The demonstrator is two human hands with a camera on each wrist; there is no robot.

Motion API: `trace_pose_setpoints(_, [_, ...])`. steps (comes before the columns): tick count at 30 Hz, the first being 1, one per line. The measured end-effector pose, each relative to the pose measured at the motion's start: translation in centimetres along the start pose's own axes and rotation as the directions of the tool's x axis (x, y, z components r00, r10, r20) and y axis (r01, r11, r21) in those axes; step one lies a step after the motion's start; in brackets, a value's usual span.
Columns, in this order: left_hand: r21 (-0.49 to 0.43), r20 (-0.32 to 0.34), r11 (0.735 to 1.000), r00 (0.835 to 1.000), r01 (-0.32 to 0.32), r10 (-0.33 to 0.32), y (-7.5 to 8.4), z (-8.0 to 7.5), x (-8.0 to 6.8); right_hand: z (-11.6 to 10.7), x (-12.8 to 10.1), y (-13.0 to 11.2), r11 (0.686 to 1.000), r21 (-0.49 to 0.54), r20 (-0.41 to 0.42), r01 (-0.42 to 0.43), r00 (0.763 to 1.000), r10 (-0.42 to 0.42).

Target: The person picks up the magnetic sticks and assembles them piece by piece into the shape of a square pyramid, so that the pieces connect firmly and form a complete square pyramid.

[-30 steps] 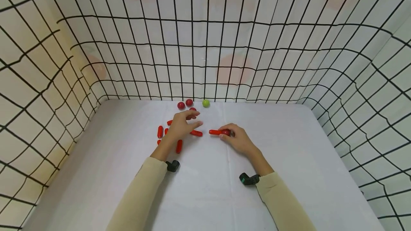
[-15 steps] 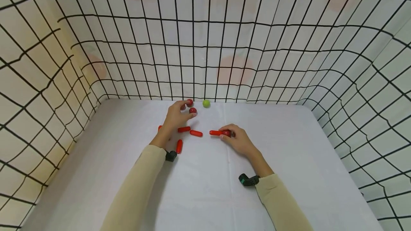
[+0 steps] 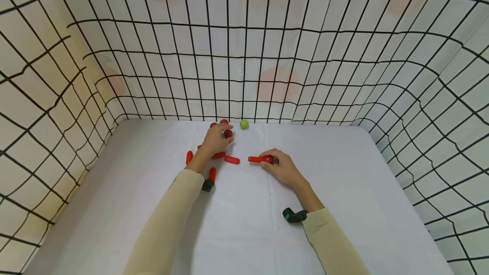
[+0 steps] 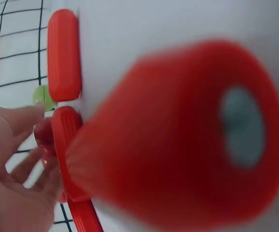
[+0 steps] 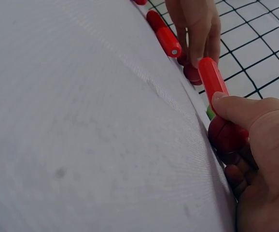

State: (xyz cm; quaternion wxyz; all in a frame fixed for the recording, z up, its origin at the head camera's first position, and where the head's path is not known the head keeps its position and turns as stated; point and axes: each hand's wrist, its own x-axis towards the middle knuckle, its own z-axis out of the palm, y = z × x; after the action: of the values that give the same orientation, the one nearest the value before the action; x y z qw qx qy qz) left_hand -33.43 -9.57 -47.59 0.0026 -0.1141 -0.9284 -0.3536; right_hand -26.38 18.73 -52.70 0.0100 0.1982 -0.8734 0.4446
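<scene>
Our left hand (image 3: 215,140) curls round a small red ball (image 3: 228,133); our right hand (image 3: 283,167) grips another red ball (image 3: 268,159). We count four red balls, one green ball (image 3: 243,124).

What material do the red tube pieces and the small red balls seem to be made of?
The red tube pieces look like smooth, slightly glossy hard plastic: even colour, a rounded edge and a hollow end in the left wrist view. The red balls by the left hand look smooth and darker, with a faint shine; plastic or painted wood, I cannot tell which.
</scene>
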Motion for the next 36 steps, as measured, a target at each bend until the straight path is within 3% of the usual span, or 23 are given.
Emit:
trace_pose_setpoints(9, [0.01,-0.026,0.999,0.998,0.053,-0.053,0.5,0.7,-0.7,0.0,0.0,0.0,1.0,0.003,0.003,-0.003,1.0,0.003])
trace_pose_setpoints(19, [-0.164,-0.038,0.983,0.995,0.086,-0.093,0.2,0.4,-1.7,0.1,0.0,0.0,1.0,-0.001,0.005,-0.03,1.0,0.03])
trace_pose_setpoints(26, [-0.317,-0.048,0.947,0.996,0.057,-0.076,1.0,-0.3,-3.5,-0.1,-0.2,-0.1,0.998,0.001,0.007,-0.057,0.998,0.057])
trace_pose_setpoints(36, [-0.309,0.025,0.95,0.999,0.041,-0.035,1.4,-0.1,-6.0,-0.2,-0.2,-0.3,0.998,0.012,0.009,-0.061,0.998,0.061])
